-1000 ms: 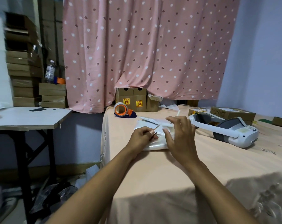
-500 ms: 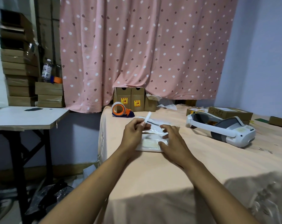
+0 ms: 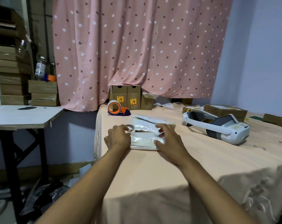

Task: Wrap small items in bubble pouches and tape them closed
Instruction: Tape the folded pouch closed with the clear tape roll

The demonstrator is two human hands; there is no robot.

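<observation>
light dim, soft | broad shadow across table (image 3: 145, 206) front (near edge) | corners bowed, soft

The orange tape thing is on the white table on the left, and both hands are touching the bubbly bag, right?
Not quite. The head view shows the orange tape dispenser on the peach-covered table, beyond the bubble pouch, not on the white side table. Both hands, left hand and right hand, do touch the pouch.

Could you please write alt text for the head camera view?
Two hands work on a white bubble pouch on a peach-covered table: the left hand pinches a curled white strip at its flap, the right hand grips it. An orange tape dispenser lies behind, a white headset to the right.
</observation>
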